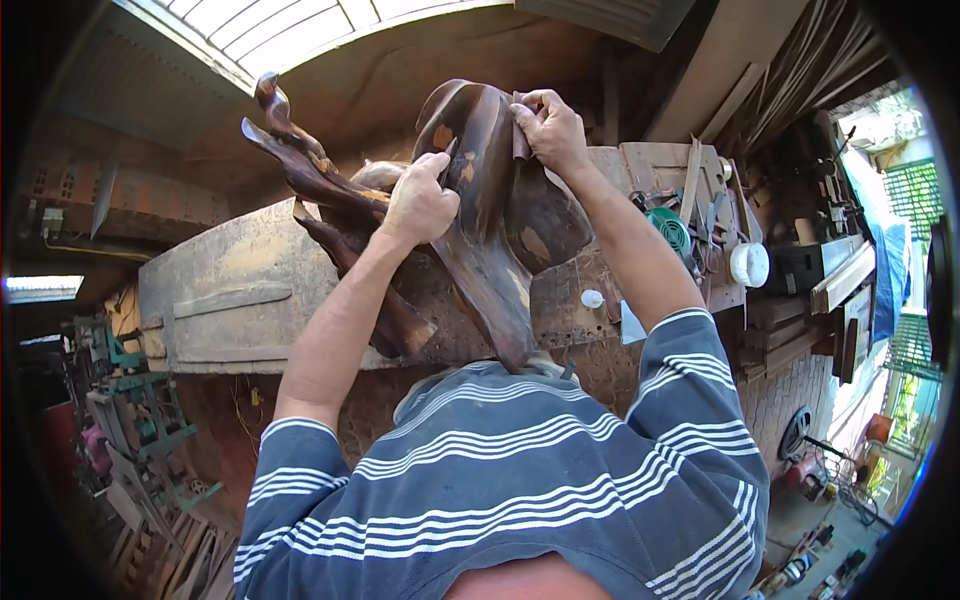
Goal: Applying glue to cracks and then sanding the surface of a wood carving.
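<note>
A large dark brown, glossy carved wooden piece [480, 250] with curved branches and pale patches lies on a worn wooden workbench [230, 250]. My left hand [420, 200] is closed against the upper middle of the carving, beside a pale patch; a small thin item shows at its fingertips, too small to name. My right hand [548, 135] is at the carving's upper right, its fingers closed on a narrow brown strip [519, 145] held upright against the wood.
At the bench's right are a green round object [665, 232], scattered tools, wooden slats, a white tub [748, 264] and a small white bottle [591, 298]. Green machinery [140, 410] stands at the lower left; stacked boards [840, 275] and a blue sheet are at the right.
</note>
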`<state>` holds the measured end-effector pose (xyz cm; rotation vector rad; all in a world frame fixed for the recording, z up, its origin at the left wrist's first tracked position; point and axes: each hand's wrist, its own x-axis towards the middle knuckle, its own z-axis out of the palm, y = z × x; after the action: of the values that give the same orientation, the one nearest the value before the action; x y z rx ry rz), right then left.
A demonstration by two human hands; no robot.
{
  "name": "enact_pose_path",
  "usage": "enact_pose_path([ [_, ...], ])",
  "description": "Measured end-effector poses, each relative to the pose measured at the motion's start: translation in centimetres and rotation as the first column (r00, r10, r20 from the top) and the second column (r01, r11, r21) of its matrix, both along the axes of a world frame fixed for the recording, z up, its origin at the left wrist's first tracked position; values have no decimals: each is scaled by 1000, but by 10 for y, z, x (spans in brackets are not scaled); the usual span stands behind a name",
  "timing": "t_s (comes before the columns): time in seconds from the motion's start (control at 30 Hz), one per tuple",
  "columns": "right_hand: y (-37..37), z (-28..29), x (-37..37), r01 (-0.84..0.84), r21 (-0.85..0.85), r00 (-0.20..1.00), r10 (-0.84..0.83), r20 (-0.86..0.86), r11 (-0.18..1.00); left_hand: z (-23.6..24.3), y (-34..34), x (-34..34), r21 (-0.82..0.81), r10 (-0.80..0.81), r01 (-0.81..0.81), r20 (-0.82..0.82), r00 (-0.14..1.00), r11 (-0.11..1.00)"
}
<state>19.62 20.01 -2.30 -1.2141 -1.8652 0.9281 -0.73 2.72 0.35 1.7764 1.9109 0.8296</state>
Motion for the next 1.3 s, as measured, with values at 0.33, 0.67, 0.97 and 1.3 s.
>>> enact_pose_path([
  [0.33,-10,-11,54,-153,-444,825,-134,-550,883,3,-16,23,118,238,-238,13,971,964],
  [0.67,-140,-145,149,78,-587,997,-75,30,806,15,-156,159,-323,458,-324,630,627,889],
  [0.97,-96,-179,172,15,-279,930,89,357,960,-3,-229,161,-672,582,3,644,497,740],
  [1.3,-81,-139,185,-176,-765,959,-68,-276,620,-54,-267,65,-61,691,-729,-273,669,681],
])
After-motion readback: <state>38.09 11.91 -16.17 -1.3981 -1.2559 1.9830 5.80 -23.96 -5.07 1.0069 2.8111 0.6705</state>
